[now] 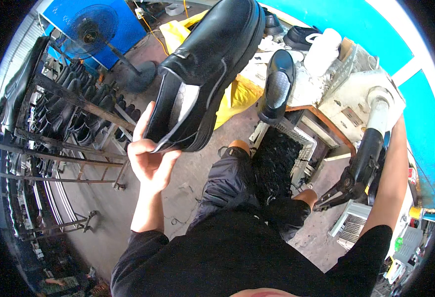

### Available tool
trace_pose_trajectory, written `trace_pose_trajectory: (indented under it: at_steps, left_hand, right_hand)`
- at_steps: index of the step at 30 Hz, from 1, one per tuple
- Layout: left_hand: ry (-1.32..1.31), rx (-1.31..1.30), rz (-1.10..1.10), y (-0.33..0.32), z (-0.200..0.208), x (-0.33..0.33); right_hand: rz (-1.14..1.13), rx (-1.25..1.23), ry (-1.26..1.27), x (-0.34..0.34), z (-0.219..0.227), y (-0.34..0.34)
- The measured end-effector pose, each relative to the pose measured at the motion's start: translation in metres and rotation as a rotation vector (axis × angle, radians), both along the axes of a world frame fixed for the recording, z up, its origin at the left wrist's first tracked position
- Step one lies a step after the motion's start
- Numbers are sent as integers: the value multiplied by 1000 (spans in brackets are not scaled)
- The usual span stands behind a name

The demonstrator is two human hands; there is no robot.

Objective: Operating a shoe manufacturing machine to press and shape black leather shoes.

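My left hand (pixel 150 161) grips a black leather slip-on shoe (pixel 210 54) by its heel and holds it up in front of me. The shoe's toe points away, and its pale insole shows through the opening. My right forearm (pixel 389 173) reaches up along the right side to a cream-coloured machine body (pixel 358 96). Behind that body and its white and black tube (pixel 373 133), my right hand's fingers are hidden. A second black slip-on shoe (pixel 280 74) rests at the bench edge, beyond my knees, with its light insole facing up.
Racks (pixel 79 101) crowded with black shoes stand at left, near a standing fan (pixel 91 32). A crate (pixel 304 143) with black scraps sits between my legs. Yellow sheeting (pixel 237 99), a white bottle (pixel 322 49) and more black shoes (pixel 299 37) lie ahead.
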State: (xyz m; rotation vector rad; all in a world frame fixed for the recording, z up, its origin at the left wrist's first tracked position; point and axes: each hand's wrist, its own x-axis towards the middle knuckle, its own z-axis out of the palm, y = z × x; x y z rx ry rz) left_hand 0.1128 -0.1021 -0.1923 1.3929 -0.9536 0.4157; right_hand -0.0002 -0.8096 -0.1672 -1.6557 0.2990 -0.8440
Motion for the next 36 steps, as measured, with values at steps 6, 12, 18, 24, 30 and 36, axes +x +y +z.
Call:
trace_pose_trajectory:
  at_steps: [6,12,18,24,30,36]
  left_hand:
    - [706,-82,-145,81,-13,-24]
    - [1237,178,-586,38,-85,-21]
    - [1508,335,-955,-90,-135,-53]
    - [1515,192,-1161,-170,-111,-121]
    - [1585,171,-1159,-187,-105,-135]
    - [1711,162,-1102,-189,-111,-132]
  right_hand:
    - [-726,-117,-213,-109,5,148]
    - [-541,298,-44,-254,-170,364]
    - [-266,682,-38,-266,-181,444]
    - [-490,593,-143,-342,-171,431]
    - [-581,395,-184,-362,-135,438]
    - [-622,152,-93,-340,-102,435]
